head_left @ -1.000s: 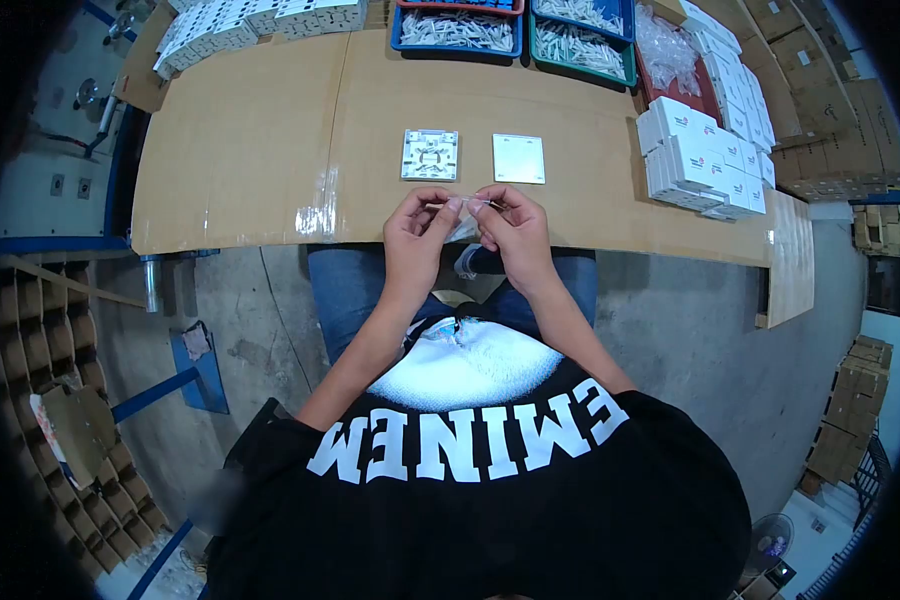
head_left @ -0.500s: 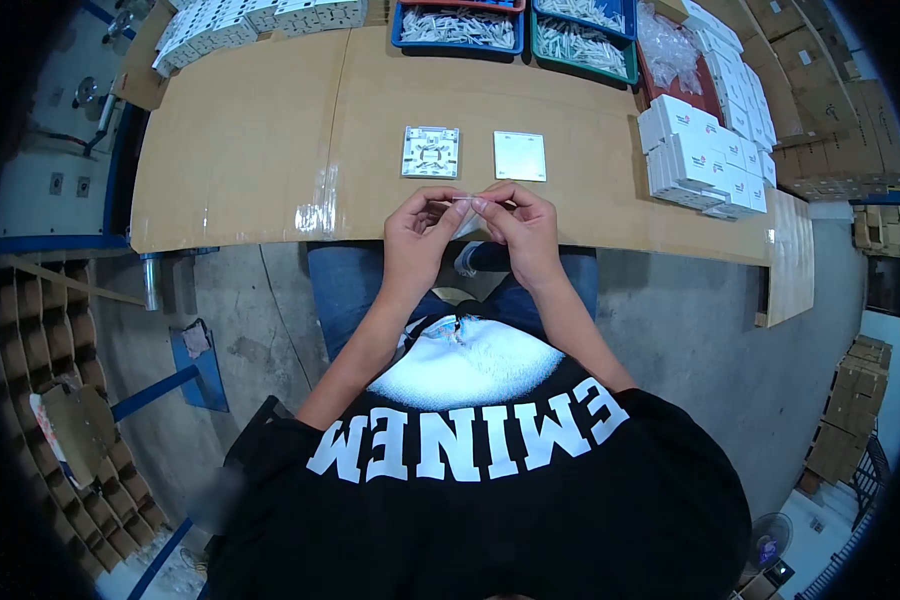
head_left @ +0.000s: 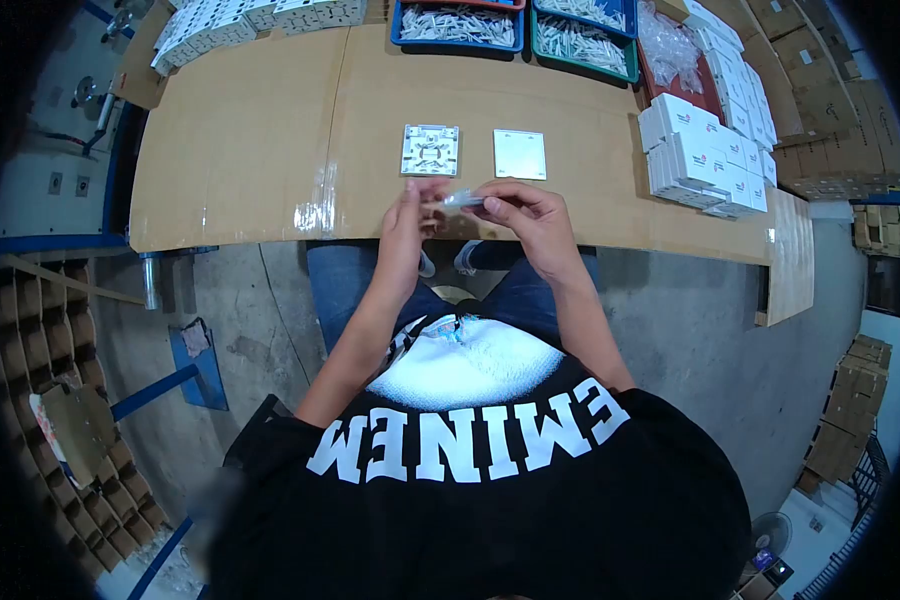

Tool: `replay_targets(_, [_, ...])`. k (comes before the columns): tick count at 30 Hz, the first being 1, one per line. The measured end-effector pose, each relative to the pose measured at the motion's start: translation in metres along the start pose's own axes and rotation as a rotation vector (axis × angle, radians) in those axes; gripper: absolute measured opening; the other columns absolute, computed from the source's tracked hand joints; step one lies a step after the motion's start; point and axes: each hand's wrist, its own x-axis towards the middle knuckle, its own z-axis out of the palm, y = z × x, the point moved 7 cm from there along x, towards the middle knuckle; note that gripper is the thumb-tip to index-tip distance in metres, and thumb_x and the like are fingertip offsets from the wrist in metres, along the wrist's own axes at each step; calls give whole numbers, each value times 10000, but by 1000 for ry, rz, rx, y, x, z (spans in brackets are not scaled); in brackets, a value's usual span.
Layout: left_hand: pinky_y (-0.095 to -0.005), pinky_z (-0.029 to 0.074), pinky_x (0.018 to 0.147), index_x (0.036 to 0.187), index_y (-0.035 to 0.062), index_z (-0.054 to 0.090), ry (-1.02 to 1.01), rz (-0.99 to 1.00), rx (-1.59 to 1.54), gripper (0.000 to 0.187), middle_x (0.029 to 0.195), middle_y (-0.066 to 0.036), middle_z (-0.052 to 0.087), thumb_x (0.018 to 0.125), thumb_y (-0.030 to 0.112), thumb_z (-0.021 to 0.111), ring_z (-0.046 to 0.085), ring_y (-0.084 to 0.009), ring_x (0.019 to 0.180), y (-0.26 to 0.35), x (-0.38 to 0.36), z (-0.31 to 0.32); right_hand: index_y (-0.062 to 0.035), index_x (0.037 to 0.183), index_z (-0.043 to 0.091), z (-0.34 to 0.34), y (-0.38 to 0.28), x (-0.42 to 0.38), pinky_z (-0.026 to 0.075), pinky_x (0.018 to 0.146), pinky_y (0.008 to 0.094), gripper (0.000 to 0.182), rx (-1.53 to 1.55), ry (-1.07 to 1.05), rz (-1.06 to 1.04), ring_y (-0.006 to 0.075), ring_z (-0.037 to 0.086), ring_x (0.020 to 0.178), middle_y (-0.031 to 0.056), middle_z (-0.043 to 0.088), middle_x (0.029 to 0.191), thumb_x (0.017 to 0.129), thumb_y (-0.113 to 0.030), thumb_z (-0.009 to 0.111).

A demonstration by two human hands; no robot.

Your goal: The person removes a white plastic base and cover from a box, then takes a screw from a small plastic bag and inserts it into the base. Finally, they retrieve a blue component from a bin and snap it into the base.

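Note:
Between the fingers and thumb of my right hand (head_left: 532,218) is a small crumpled clear plastic bag (head_left: 462,199); its contents are too small to make out. My left hand (head_left: 407,228) is just left of the bag, its fingers apart and somewhat blurred. Beyond my hands, a square white plastic box (head_left: 430,151) lies with its moulded inside facing up. To its right rests a flat square white cover (head_left: 520,155), apart from it.
Cardboard covers the table (head_left: 240,150). Blue bins (head_left: 458,30) and a green bin (head_left: 585,50) of small white parts stand at the back. Stacked white boxes (head_left: 700,155) are on the right, more white units (head_left: 220,35) at the back left.
My hands were together, both pinching the bag; now my left hand has moved left with its fingers loosened. The bag stays in my right hand, turned sideways.

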Motion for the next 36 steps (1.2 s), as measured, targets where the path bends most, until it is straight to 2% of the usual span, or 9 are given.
replay_targets(1, [-297, 506, 803, 1226, 24, 623, -93, -198, -114, 441, 1053, -77, 667, 1117, 415, 451, 596, -132, 814, -16, -1, 1, 49, 1085, 737, -3, 0, 0, 599, 913, 331, 152, 1, 0, 1, 213, 703, 1014, 141, 698, 1143, 968, 22, 645])
replay_targets(2, [-310, 510, 784, 1219, 21, 628, -163, -260, -211, 420, 1023, -72, 668, 1112, 397, 472, 596, -139, 797, -23, -4, 5, 38, 1078, 744, -4, -2, 0, 562, 942, 320, 150, -31, -29, -25, 200, 684, 1049, 130, 702, 1151, 964, 16, 650])
replay_targets(6, [-305, 514, 787, 1206, 28, 638, -182, -255, -282, 378, 1024, -62, 674, 1108, 364, 494, 601, -126, 803, -24, -12, 15, 29, 1010, 748, -8, -4, -1, 516, 992, 327, 121, -42, -82, -44, 196, 639, 1146, 136, 673, 1241, 944, 23, 648])
replay_targets(10, [-286, 514, 786, 1180, 31, 652, -97, -218, -264, 247, 1024, -45, 677, 1072, 244, 586, 602, -105, 809, -21, -10, 12, 23, 1013, 737, -8, -8, 0, 517, 995, 320, 115, -82, -52, -74, 194, 633, 1160, 135, 661, 1258, 937, 33, 650])
replay_targets(13, [-275, 514, 784, 1177, 29, 654, -52, -156, -239, 201, 1034, -40, 675, 1035, 171, 646, 606, -100, 820, -17, -9, 9, 31, 1134, 699, -7, -7, -1, 534, 965, 301, 197, -163, 11, -141, 182, 656, 1117, 116, 672, 1214, 944, 46, 649])
replay_targets(14, [-271, 514, 782, 1180, 27, 653, -33, -117, -231, 202, 1041, -38, 674, 1018, 145, 671, 609, -101, 827, -15, -9, 7, 39, 1191, 665, -7, -2, 0, 549, 938, 292, 241, -151, 29, -66, 178, 673, 1076, 114, 674, 1191, 952, 51, 643])
replay_targets(18, [-263, 516, 773, 1179, 27, 652, -10, -135, -252, 208, 1047, -37, 670, 1006, 137, 686, 615, -104, 837, -16, -8, 2, 63, 1288, 594, -9, 11, 0, 589, 864, 278, 315, -70, 25, 51, 170, 712, 961, 109, 679, 1116, 975, 50, 627])
replay_targets(26, [-231, 510, 755, 1214, -1, 666, 9, -68, -19, 244, 1024, -23, 672, 993, 99, 692, 599, -79, 821, -6, -8, 3, 55, 1290, 596, -11, 14, 2, 597, 871, 283, 319, -88, 50, 41, 161, 709, 950, 105, 673, 1085, 973, 46, 634])
replay_targets(36, [-232, 490, 759, 1306, -15, 648, 37, -67, -110, 326, 1017, -21, 668, 1010, 117, 683, 583, -84, 817, -7, -6, -1, 29, 1340, 586, -6, 16, 3, 599, 876, 289, 373, -103, 29, 34, 139, 695, 937, 90, 671, 1086, 972, 35, 645])
